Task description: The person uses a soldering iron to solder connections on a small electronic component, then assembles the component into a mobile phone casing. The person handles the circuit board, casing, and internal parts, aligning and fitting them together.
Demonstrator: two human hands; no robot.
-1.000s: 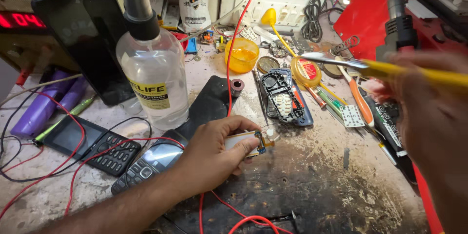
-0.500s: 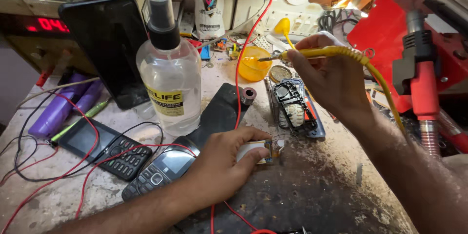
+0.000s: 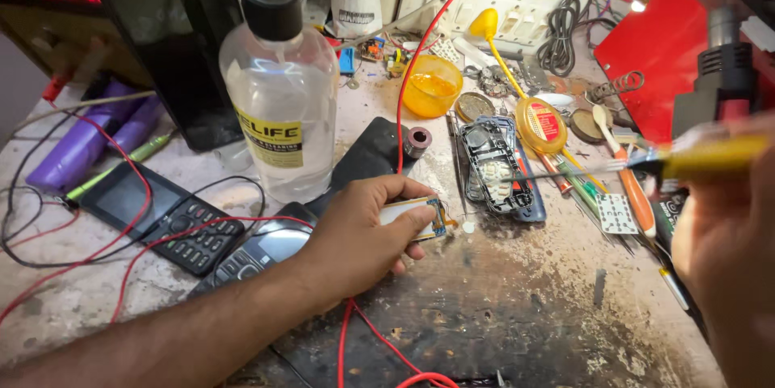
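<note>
Cluttered, scorched workbench (image 3: 500, 315), clear liquid bottle (image 3: 278, 105) at the back, left hand (image 3: 363, 239) clamped on a small white phone module (image 3: 416, 218) pinned mid-bench, right hand (image 3: 726, 251) wrapped around a yellow-handled soldering iron (image 3: 694, 158): best keep that module dead steady.

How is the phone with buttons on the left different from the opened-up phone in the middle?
The keypad phone is whole, with its dark screen and keys on show; the opened phone has its cover off and its insides bare. Red and black wires cross the keypad phone; none cross the opened phone. Both lie flat on the scuffed workbench, touched by neither hand.
</note>
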